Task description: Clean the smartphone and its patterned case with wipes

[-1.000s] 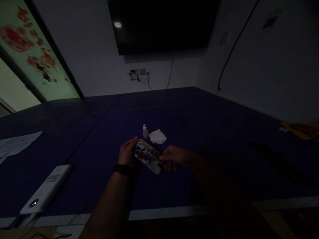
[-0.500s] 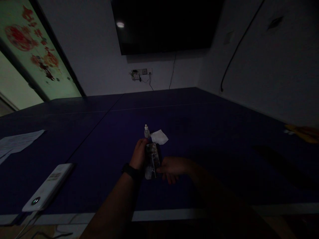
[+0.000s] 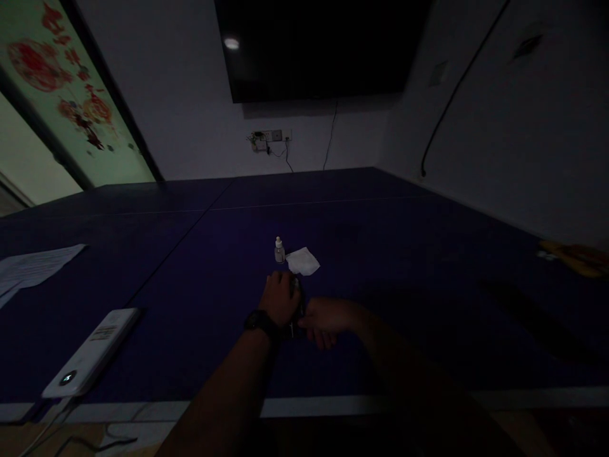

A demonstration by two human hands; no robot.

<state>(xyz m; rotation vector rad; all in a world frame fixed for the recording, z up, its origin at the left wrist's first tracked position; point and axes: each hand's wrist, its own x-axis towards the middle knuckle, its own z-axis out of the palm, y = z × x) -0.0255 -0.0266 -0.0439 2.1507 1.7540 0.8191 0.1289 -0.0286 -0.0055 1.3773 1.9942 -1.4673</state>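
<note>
A phone [image 3: 299,309] with a patterned back is mostly hidden under my hands, low over the blue table. My left hand [image 3: 281,297], with a dark watch at the wrist, lies across its back, fingers bent over it. At its lower right edge, my right hand [image 3: 326,320] is closed, thumb and forefinger on the side and the other fingers curled. A thin pale strip shows near the right fingertips; its kind is unclear. Just beyond the hands stand a small dropper bottle [image 3: 280,251] with a white top and a flat white wipe [image 3: 303,261].
On the blue table [image 3: 190,362], a white power bank [image 3: 92,355] with a lit display and a cable lies at left. Printed papers [image 3: 38,270] are farther left. A yellow item [image 3: 578,259] sits at the far right. A dark screen [image 3: 323,51] hangs on the wall.
My left hand has moved from the phone's left edge onto its back, covering most of it. My right hand stays at the lower right edge. The view has shifted slightly.
</note>
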